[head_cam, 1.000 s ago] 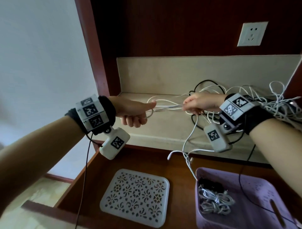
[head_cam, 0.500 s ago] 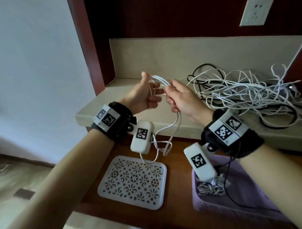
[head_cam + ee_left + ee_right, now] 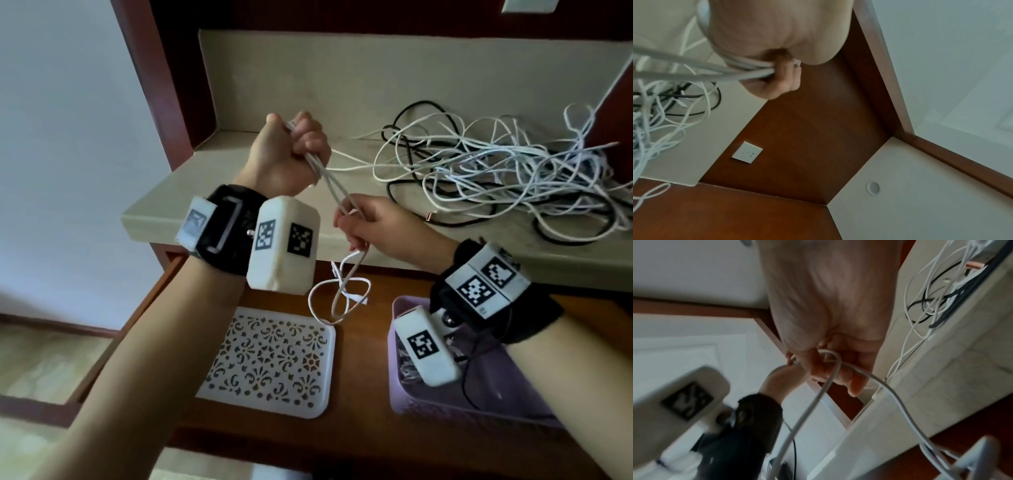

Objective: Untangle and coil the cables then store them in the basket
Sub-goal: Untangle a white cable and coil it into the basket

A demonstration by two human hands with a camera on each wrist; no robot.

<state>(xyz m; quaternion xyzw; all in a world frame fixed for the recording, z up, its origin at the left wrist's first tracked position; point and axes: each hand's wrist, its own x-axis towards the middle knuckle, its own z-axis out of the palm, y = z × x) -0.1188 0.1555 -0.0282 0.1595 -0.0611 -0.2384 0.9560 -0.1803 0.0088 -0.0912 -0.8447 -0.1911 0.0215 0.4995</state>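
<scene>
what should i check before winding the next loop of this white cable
1. Left hand grips the folded white cable: ok.
2. Right hand holds the strands lower down: ok.
3. Loose tail hangs free, not touching the white tray: ok.
4. Cable clear of the tangled pile on the shelf: cannot tell.
5. Purple basket within reach under the right wrist: ok.

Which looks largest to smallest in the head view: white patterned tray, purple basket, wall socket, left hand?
1. White patterned tray and purple basket: alike, and the basket is partly hidden, so unranked.
2. Left hand.
3. Wall socket, cropped by the frame.
</scene>
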